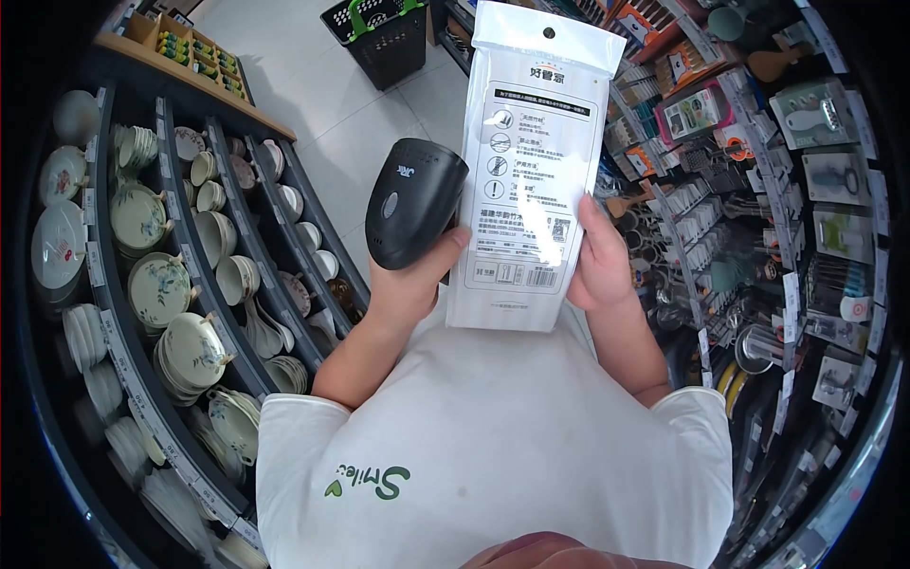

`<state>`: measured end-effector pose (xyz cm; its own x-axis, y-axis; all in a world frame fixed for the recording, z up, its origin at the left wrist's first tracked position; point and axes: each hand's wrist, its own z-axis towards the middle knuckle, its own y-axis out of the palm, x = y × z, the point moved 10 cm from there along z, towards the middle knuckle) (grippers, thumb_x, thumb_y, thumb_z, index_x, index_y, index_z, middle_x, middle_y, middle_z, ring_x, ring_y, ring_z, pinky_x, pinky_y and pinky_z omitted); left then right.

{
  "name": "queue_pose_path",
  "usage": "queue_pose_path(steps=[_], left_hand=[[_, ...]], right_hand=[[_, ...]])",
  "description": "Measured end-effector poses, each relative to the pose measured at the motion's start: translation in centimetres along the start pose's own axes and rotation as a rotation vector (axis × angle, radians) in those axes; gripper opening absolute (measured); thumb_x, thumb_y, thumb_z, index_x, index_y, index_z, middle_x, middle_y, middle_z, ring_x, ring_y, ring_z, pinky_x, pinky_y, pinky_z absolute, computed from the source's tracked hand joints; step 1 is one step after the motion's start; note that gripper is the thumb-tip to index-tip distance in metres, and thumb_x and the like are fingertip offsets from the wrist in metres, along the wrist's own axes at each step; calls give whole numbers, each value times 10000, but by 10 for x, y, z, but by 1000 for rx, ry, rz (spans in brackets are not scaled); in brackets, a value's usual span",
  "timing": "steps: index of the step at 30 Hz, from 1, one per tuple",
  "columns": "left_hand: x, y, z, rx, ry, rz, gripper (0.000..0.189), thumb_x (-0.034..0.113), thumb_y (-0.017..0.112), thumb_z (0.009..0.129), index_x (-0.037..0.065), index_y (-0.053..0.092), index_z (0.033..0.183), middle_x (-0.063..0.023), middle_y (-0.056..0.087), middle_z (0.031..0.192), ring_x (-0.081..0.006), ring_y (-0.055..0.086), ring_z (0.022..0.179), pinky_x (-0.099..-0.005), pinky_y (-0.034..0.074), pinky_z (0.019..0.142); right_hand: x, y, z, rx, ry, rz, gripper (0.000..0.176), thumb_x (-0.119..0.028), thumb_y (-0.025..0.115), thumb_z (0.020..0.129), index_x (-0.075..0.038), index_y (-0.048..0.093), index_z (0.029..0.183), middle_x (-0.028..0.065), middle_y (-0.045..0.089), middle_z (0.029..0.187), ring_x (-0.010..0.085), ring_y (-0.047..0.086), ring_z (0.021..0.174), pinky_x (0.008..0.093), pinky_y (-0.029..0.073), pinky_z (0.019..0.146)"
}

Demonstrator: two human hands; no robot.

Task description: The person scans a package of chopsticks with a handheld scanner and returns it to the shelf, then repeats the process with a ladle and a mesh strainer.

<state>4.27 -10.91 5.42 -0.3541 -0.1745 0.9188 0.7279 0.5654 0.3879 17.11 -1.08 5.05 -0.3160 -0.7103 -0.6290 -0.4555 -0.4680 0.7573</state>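
Observation:
My left hand [409, 283] is closed around a black barcode scanner [413, 201], whose rounded top faces the camera. A flat white plastic package [526, 180] stands upright in front of my chest, its printed back turned toward me. Small icons, lines of text, a QR code and a barcode show on it. My right hand [601, 256] grips the package by its right edge, thumb on the front and the other fingers mostly hidden behind. The thumb of my left hand lies at the package's left edge, close beside the scanner.
Shelves with bowls and plates [161, 289] line the left side. On the right hang packaged kitchen utensils [815, 119] on racks. A black shopping basket [384, 47] with a green handle stands on the tiled floor [294, 76] ahead. A wooden display [190, 62] holds small goods.

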Motion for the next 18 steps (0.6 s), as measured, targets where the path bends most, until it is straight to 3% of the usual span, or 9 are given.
queue_pose_path(steps=[1,18], left_hand=[[-1,1,0,-21,-5,-2,452,-96,575,768,-33,534,1214,-114,588,1113,-193,550,1026,-319,431,894],[-6,-15,0,36,20,-56,435,-52,545,805,-42,498,1237,-141,559,1162,-218,526,1096,-350,402,964]], right_hand=[[0,0,1,1,1,-2,547,-336,303,999,18,250,1412,190,399,1401,300,434,1271,426,357,1056],[7,3,13,18,26,-48,525,-309,328,995,21,272,1399,181,420,1386,287,448,1262,419,367,1049]])
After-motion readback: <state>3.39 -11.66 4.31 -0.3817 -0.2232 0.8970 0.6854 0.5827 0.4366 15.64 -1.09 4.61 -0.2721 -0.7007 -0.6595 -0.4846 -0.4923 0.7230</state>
